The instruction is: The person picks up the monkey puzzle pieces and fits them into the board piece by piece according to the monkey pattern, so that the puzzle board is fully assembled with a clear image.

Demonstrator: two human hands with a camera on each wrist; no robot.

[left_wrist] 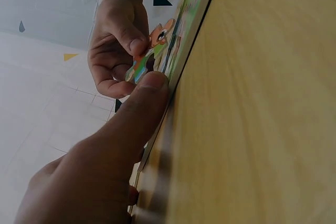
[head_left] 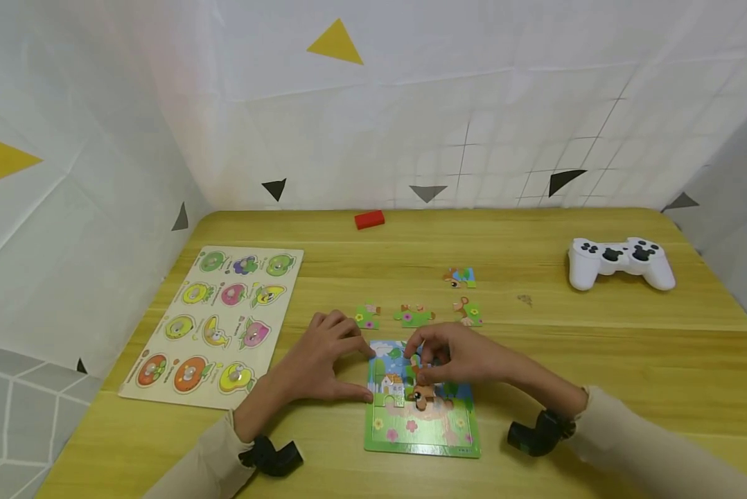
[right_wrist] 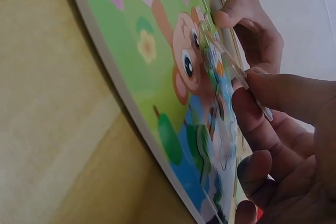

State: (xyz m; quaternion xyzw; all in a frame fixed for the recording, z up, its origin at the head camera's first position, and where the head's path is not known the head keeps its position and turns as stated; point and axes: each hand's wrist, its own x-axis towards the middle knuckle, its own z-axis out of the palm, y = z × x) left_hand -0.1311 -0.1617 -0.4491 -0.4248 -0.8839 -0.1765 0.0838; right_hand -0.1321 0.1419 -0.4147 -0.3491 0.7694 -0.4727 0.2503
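Your right hand (head_left: 459,352) pinches a puzzle piece (right_wrist: 228,55) over the puzzle board (head_left: 422,449). Your left hand (head_left: 323,357), spread wide, touches the board's nine o'clock edge.

The print (head_left: 465,450) on the puzzle board (head_left: 411,449) and the fruit board (head_left: 197,342) is too small to read.

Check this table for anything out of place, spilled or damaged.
A small dark mark interrupts the plain tabletop between the loose puzzle pieces and the game controller; stain or wood grain, I can't tell. The tilted puzzle piece is just held by the right hand. No spill or damage shows.
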